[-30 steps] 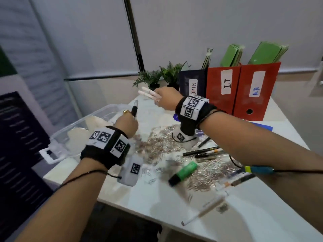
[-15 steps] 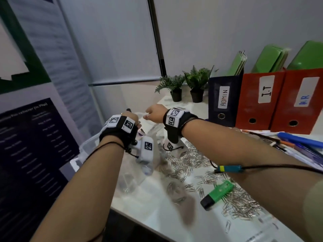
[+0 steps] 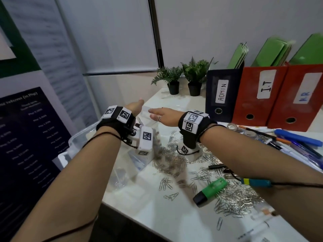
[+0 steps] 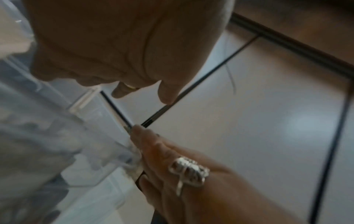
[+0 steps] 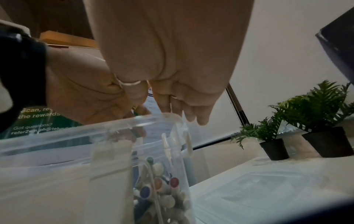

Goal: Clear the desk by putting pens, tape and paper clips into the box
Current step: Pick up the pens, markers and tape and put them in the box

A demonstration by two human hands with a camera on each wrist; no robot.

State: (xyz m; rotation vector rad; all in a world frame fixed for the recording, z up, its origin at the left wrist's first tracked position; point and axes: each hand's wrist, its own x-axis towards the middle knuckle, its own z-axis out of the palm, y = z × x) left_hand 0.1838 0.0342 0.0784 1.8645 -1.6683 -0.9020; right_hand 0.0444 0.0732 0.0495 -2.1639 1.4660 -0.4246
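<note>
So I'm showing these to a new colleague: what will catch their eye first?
Probably the silver paper clips strewn over the white desk, with a green highlighter lying among them. Next, both hands, left hand and right hand, stretched open over the clear box at the desk's left edge. Behind stand the red binders and two small potted plants.

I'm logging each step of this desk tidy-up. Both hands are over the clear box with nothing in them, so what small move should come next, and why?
Probably bring the right hand back to the green highlighter and pick it up. Both it and the left hand hang open over the box, which already holds pens, while the highlighter and paper clips lie on the desk.
</note>
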